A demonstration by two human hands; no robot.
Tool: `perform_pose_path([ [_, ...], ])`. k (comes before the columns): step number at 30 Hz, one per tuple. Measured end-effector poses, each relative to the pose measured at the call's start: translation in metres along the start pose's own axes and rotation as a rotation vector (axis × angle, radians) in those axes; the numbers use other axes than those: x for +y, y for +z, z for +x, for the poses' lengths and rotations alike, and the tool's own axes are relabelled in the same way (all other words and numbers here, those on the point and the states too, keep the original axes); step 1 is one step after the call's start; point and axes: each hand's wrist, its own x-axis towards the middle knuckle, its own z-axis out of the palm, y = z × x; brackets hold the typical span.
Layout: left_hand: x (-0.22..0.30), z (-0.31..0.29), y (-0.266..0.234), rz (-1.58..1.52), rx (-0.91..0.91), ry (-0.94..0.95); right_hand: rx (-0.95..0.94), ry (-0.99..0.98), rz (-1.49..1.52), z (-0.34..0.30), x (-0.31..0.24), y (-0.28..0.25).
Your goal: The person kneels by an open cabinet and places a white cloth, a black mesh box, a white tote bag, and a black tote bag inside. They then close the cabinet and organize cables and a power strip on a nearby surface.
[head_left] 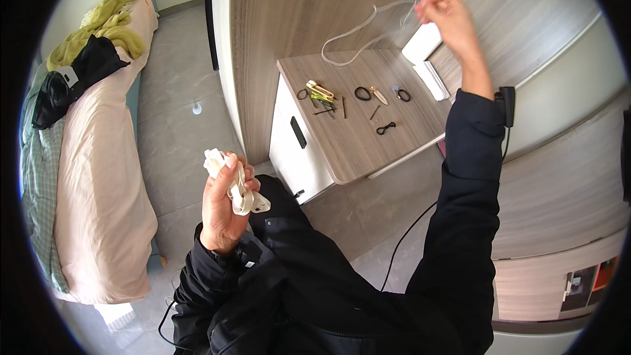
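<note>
My left hand (pixel 225 213) is closed round a bundled white cord (pixel 240 198), which is folded into loops with a pale end sticking out on each side of the fist. At the far right, my right hand (pixel 449 21) is raised above the desk with its fingers pinched together. A thin, whitish see-through cord (pixel 351 30) hangs in a loose loop from those fingertips, in front of the wood panel. Below it, hair ties (pixel 362 94), hair clips (pixel 379 96) and several small pins lie on the wooden desktop (pixel 355 144).
A white box (pixel 421 43) and a white folded item (pixel 432 81) stand at the desk's back right. Under the desktop is a white cabinet (pixel 289 138) with a black handle. On the left is a bed (pixel 98 223) with bedding and a black garment (pixel 77 82). A black cable (pixel 407 231) trails near my right arm.
</note>
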Motion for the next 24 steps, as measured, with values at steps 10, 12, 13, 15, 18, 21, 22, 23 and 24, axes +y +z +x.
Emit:
perform_pose_path([
  [10,0.026,0.027,0.065,0.386,-0.209,0.370,-0.091,-0.350,0.260,-0.012,-0.189,0.022],
  [12,0.035,0.033,0.082,0.501,-0.281,0.509,-0.215,-0.394,0.283,-0.021,-0.205,0.041],
  [13,0.038,0.033,0.091,0.570,-0.317,0.566,-0.294,-0.406,0.264,-0.024,-0.211,0.051],
  [15,0.035,0.033,0.106,0.624,-0.390,0.575,-0.463,-0.420,0.341,-0.034,-0.213,0.076],
  [18,0.031,0.030,0.114,0.630,-0.530,0.321,-0.721,-0.437,0.453,-0.044,-0.207,0.119],
  [21,0.031,0.021,0.102,0.719,-0.460,0.077,-0.578,-0.426,0.273,-0.068,-0.202,0.137],
  [22,0.034,0.020,0.096,0.733,-0.436,0.079,-0.565,-0.392,0.306,-0.071,-0.199,0.140],
  [23,0.038,0.020,0.089,0.744,-0.417,0.072,-0.536,-0.387,0.279,-0.075,-0.196,0.140],
  [24,0.040,0.021,0.084,0.651,-0.384,0.129,-0.509,-0.379,0.253,-0.080,-0.192,0.140],
])
